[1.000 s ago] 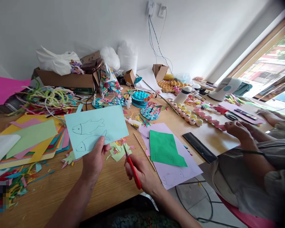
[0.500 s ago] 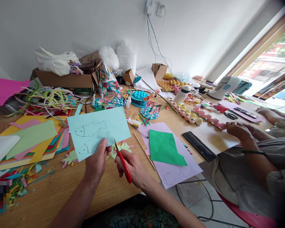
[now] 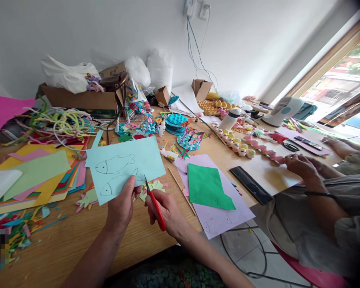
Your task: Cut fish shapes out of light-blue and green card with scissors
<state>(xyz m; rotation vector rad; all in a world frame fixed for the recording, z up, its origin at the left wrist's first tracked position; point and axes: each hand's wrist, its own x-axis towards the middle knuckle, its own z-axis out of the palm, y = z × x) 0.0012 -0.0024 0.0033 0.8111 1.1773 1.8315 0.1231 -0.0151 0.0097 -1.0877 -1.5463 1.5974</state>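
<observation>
A light blue sheet [image 3: 147, 154] with two fish outlines drawn on it is pinched at its lower edge by my left hand [image 3: 123, 204], thumb on top. My right hand [image 3: 163, 206] grips red-handled scissors [image 3: 157, 210], whose dark blades point up at the sheet's lower right edge. The blades look nearly closed. Whether they touch the paper I cannot tell. Right of my hands, a green sheet [image 3: 205, 184] with faint drawings lies on a purple sheet [image 3: 225, 222] that also carries fish outlines.
Coloured paper [image 3: 36, 172] and scraps [image 3: 25, 228] lie at left, below a heap of pipe cleaners [image 3: 63, 126]. A wooden stick [image 3: 181, 190] and a black case [image 3: 252, 185] lie rightward. Another person's hands [image 3: 303, 166] hold a pink strip at right.
The view has shifted very slightly. Both hands keep their holds on the blue sheet and the scissors, with hardly any movement.
</observation>
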